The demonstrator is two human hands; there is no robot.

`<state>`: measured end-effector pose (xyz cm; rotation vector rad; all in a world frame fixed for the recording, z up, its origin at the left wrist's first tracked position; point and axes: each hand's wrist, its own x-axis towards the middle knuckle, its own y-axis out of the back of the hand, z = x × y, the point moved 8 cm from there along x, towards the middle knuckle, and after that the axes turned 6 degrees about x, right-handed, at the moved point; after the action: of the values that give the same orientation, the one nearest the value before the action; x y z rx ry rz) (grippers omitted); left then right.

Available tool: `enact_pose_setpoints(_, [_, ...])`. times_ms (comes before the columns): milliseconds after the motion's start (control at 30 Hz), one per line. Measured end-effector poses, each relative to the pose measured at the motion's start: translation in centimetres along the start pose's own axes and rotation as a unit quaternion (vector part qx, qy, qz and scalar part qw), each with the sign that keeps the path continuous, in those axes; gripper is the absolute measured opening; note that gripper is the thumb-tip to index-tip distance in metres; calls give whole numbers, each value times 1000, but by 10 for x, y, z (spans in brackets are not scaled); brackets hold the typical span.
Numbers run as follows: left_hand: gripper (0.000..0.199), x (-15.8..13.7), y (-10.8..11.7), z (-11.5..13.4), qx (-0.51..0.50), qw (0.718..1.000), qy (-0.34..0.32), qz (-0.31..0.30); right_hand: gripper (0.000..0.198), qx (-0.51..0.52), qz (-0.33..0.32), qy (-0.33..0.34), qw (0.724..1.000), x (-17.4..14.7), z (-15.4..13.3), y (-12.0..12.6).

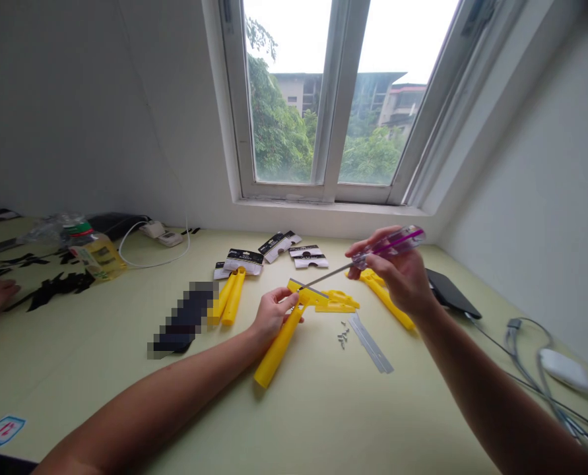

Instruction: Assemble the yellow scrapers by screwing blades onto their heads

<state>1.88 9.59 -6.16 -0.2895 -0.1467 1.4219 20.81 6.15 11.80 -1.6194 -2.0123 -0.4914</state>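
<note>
The left hand [276, 313] pinches the yellow scraper [277, 348] at its head, handle slanting toward the table's [303, 422] near edge. The right hand [400, 274] wraps the clear-handled screwdriver [407, 239], tip down at that head; whether it meets a screw is too small to tell. Loose screws [342, 339] and metal blades [370, 343] lie nearby, packaging cards [245, 259] toward the far edge.

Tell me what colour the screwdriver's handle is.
The screwdriver's handle is clear with a purple stripe, seen best in the head view.
</note>
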Motion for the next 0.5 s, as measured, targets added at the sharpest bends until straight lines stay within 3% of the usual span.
enact_pose_setpoints(367, [44,-1,1,-1,2,1000,0,3,22,4,-13,-12,1000,-1,3,-3])
enact_pose_setpoints(500, [44,-1,0,-1,7,1000,-1,3,21,-68,24,-4,997,0,1,3])
